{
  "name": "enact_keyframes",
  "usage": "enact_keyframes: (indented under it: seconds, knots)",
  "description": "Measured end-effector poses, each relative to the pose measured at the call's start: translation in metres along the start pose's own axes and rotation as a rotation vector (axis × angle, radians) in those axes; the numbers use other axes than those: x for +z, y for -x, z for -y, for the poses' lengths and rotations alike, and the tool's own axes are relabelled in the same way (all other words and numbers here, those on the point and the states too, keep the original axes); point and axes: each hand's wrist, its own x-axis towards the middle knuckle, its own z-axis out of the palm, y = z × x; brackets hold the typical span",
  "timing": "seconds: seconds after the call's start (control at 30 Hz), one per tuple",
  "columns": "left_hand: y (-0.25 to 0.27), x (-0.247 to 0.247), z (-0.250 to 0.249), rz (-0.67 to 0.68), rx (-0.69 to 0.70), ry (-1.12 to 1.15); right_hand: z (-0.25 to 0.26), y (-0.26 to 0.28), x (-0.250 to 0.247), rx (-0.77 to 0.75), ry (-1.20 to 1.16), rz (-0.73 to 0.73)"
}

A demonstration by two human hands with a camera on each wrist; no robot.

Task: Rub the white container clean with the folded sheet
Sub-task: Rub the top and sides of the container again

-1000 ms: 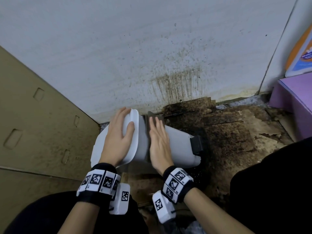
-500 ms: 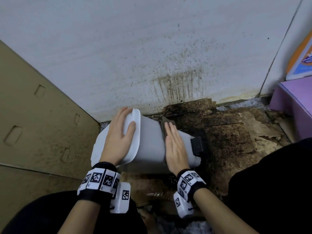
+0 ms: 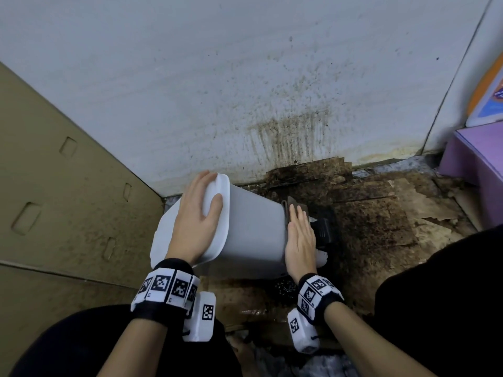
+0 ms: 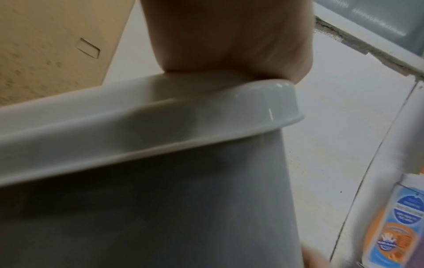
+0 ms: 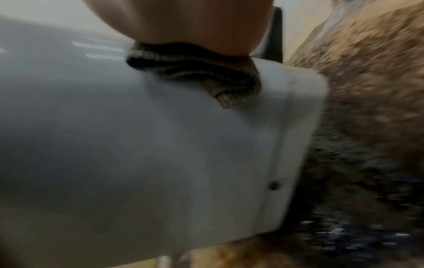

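Observation:
The white container (image 3: 255,232) lies on its side on the floor, lid to the left. My left hand (image 3: 193,221) grips the lid's rim, fingers over the far edge and thumb on the near side; the left wrist view shows the palm (image 4: 229,36) on the lid (image 4: 160,117). My right hand (image 3: 299,235) lies flat with straight fingers and presses the folded brown sheet (image 3: 287,204) onto the container's body near its base. In the right wrist view the sheet (image 5: 201,72) bunches under the palm (image 5: 183,21) on the grey-white wall (image 5: 160,154). A black pedal (image 3: 325,229) sticks out at the base.
A stained white wall (image 3: 272,91) stands just behind. A cardboard panel (image 3: 68,200) leans at the left. Wet, dirty cardboard (image 3: 381,227) covers the floor to the right. A purple box (image 3: 479,159) and an orange-blue pack (image 3: 490,91) sit at the far right. My black-clad knees flank the container.
My right hand has slid the folded sheet along the container's body, from beside the lid rightward to near the base. The left hand has stayed on the lid.

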Motion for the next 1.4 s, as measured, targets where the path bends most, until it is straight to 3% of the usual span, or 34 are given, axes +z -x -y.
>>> enact_keyframes:
  seconds: [0.23, 0.47, 0.6, 0.77, 0.87, 1.1, 1.27, 1.4]
  knots:
    - [0.002, 0.001, 0.000, 0.004, 0.017, -0.005, 0.111, 0.015, 0.022, -0.235, -0.069, 0.197]
    - [0.004, 0.003, 0.003, 0.003, 0.026, 0.000, 0.106, 0.022, 0.013, -0.350, -0.042, 0.178]
    - [0.003, -0.001, 0.005, -0.008, 0.020, 0.029, 0.075, 0.012, 0.007, -0.296, -0.013, 0.169]
    - [0.003, -0.007, 0.007, -0.022, -0.005, 0.057, 0.011, -0.009, -0.007, -0.085, 0.027, 0.132]
    - [0.003, -0.007, 0.005, -0.031, -0.008, 0.067, -0.003, -0.018, -0.011, 0.018, 0.022, 0.142]
    - [0.004, -0.007, 0.004, -0.024, -0.005, 0.053, 0.013, -0.018, -0.001, 0.041, 0.025, 0.030]
    - [0.004, -0.009, 0.008, -0.026, -0.009, 0.036, 0.062, -0.003, 0.010, 0.015, -0.041, 0.147]
    - [0.004, -0.006, 0.006, -0.019, -0.007, 0.032, 0.113, 0.016, 0.020, -0.111, -0.144, 0.235]
